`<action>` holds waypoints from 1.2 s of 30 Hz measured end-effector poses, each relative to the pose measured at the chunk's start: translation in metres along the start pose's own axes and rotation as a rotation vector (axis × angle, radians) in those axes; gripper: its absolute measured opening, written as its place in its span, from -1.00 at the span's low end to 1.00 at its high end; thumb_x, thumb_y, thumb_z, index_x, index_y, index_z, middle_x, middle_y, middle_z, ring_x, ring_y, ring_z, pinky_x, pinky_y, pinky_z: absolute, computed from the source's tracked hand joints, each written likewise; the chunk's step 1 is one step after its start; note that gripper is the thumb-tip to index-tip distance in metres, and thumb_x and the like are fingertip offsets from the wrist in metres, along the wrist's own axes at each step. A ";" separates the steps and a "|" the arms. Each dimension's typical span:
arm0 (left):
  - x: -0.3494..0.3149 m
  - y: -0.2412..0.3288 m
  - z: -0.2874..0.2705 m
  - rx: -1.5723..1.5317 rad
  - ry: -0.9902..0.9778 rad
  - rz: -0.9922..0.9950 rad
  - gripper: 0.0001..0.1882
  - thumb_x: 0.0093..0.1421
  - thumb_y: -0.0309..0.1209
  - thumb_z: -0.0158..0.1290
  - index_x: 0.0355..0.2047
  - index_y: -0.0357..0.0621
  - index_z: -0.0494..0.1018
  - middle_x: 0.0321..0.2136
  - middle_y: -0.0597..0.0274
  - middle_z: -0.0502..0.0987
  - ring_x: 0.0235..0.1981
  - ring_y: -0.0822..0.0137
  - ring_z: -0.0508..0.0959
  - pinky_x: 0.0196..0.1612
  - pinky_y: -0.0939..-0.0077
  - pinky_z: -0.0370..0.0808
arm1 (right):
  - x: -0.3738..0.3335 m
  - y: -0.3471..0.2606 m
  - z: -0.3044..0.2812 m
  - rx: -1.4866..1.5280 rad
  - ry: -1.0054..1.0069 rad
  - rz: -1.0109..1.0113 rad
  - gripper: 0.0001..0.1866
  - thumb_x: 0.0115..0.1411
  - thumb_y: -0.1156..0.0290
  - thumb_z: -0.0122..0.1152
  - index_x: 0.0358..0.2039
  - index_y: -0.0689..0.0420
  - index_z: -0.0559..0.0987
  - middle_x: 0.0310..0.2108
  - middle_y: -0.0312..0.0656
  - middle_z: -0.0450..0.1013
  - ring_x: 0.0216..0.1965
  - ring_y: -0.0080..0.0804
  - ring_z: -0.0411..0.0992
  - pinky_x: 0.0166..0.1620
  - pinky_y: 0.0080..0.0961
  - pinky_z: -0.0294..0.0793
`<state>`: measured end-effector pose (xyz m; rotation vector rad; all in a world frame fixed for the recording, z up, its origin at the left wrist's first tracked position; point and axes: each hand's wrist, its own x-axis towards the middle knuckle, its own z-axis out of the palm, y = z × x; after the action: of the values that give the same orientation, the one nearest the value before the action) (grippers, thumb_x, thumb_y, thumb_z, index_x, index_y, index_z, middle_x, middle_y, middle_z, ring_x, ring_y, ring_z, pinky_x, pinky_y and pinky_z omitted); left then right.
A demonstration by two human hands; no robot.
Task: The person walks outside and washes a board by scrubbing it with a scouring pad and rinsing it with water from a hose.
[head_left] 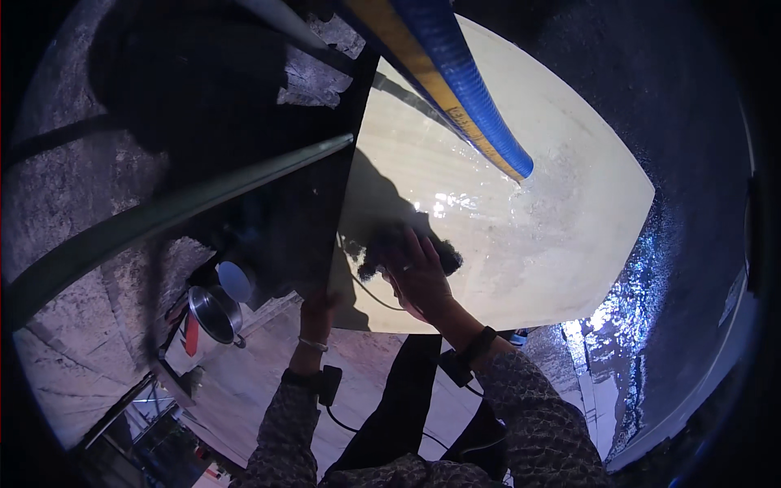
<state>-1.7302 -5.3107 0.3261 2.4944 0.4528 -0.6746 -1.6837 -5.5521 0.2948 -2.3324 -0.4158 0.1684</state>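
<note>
A pale, wet, smooth board (504,260) with a pointed right end lies in front of me. My right hand (421,281) presses a dark fuzzy wad (446,257) against its near left part, fingers stretched over the wad. A ring shows on one finger. At the board's near left corner is my left hand (319,313); its fingers are lost in shadow. Over the board hangs a blue and yellow hose (472,89), its end close above the wet surface. A thin cord-like line curves beside the wad.
A greenish pole or hose (187,195) reaches in from the left to the board's edge. Below it stand a metal pot (213,315), a pale round disc (235,281) and a red object (191,335). Wet ground (630,325) glistens to the right. My dark-clad legs are below the board.
</note>
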 end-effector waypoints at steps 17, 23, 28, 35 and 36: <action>-0.044 0.159 0.144 -0.717 -0.453 -0.005 -0.61 0.04 -0.39 0.03 -0.11 -0.27 0.35 -0.19 0.11 0.44 -0.12 0.39 0.38 -0.07 0.54 0.28 | -0.241 0.238 -0.073 0.046 0.515 0.971 -0.55 0.17 0.40 -0.10 0.07 0.28 0.23 0.14 0.07 0.09 0.18 0.04 -0.03 0.20 -0.28 -0.05; -0.032 0.183 0.172 -0.448 -0.254 0.328 -0.83 0.02 -0.33 0.00 -0.50 -0.17 0.35 -0.54 0.15 0.35 -0.37 0.14 0.34 -0.21 0.30 0.22 | -0.130 0.086 -0.109 -0.110 0.213 0.281 -0.61 0.04 0.47 0.06 -0.06 0.09 0.41 0.09 -0.09 0.18 0.17 0.02 0.02 0.10 -0.12 0.09; -0.034 0.182 0.181 -0.795 -0.300 0.269 -0.77 0.05 -0.26 -0.02 -0.54 -0.18 0.34 -0.59 0.19 0.33 -0.55 0.30 0.28 -0.39 0.36 0.24 | -0.063 0.118 -0.150 -0.201 0.197 0.011 -0.61 -0.01 0.48 0.06 -0.09 -0.03 0.44 0.03 -0.24 0.25 0.18 -0.11 0.02 0.08 -0.17 0.13; -0.033 0.176 0.200 -0.957 -0.394 0.091 -0.78 -0.10 -0.41 0.13 -0.46 -0.25 0.39 -0.54 0.30 0.34 -0.43 0.46 0.28 -0.34 0.52 0.26 | -0.012 0.181 -0.160 -0.238 0.128 0.089 -0.59 0.13 0.30 -0.02 0.03 -0.02 0.34 0.10 -0.18 0.20 0.21 -0.10 -0.03 0.14 -0.15 0.05; -0.026 0.162 0.199 -0.899 -0.424 0.156 -0.72 -0.08 -0.50 0.10 -0.31 -0.24 0.36 -0.43 0.32 0.40 -0.37 0.51 0.35 -0.28 0.58 0.31 | -0.035 0.147 -0.129 -0.212 0.074 -0.024 -0.59 0.10 0.30 0.00 0.00 -0.01 0.35 0.06 -0.23 0.23 0.21 -0.15 -0.02 0.15 -0.16 0.05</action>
<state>-1.7553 -5.5573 0.2549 1.4788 0.2985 -0.7057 -1.6488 -5.7471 0.2833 -2.5310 -0.4438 0.0272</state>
